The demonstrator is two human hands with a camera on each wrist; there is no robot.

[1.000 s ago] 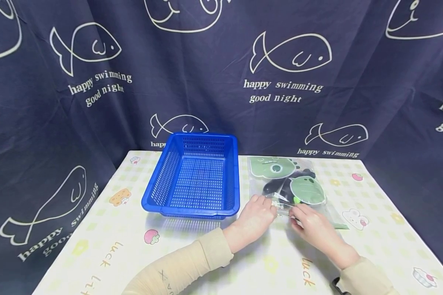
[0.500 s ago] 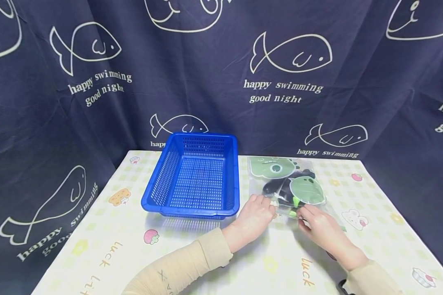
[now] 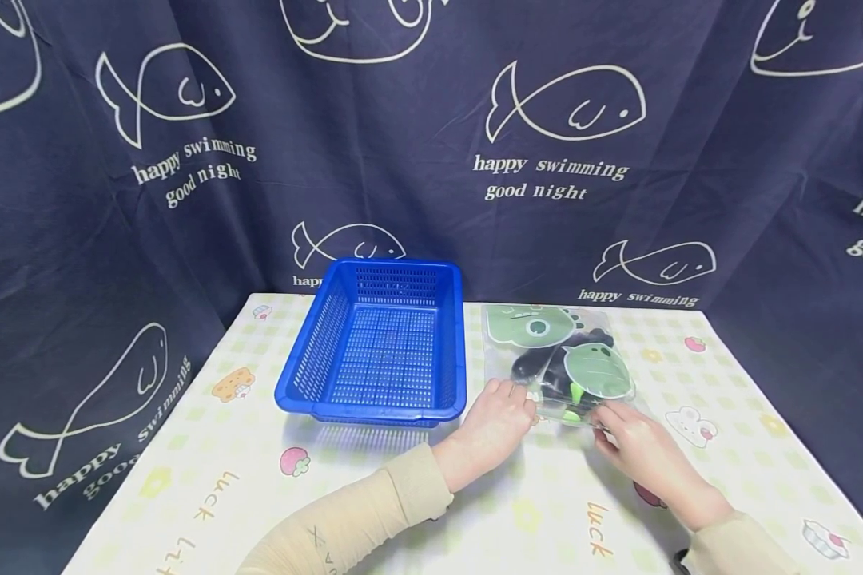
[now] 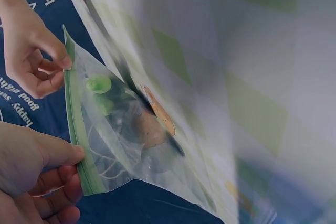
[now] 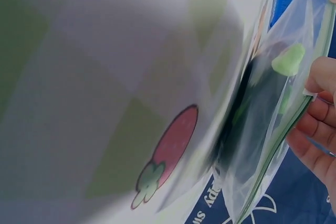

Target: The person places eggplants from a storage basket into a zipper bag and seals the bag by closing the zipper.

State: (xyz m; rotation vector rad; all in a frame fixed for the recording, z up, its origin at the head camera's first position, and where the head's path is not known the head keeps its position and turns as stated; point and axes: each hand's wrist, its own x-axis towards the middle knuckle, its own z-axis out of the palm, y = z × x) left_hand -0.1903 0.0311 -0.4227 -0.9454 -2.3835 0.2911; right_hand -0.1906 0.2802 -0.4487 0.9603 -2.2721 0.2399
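Observation:
A clear zip bag (image 3: pixel 499 363) with green cartoon prints lies on the table at the right. Inside are dark, rounded things (image 3: pixel 528 367) with bright green parts (image 5: pixel 289 60); their kind is unclear through the plastic. My left hand (image 3: pixel 495 423) pinches the left end of the bag's green zip strip (image 4: pixel 79 124) between thumb and fingers. Further right along the strip, my right hand (image 3: pixel 640 443) pinches the zip at a small white slider (image 5: pixel 310 95). In the right wrist view the strip's edges look parted on one side of that slider.
A blue plastic basket (image 3: pixel 298 383) with perforated walls stands left of the bag, close to my left hand. The table (image 3: pixel 208 447) wears a checked, printed cloth. Behind it hangs a dark blue curtain (image 3: pixel 431 176) with fish drawings.
My right hand has slid to the right along the bag's zip edge, and more of the bright green parts show. The left hand has stayed in place.

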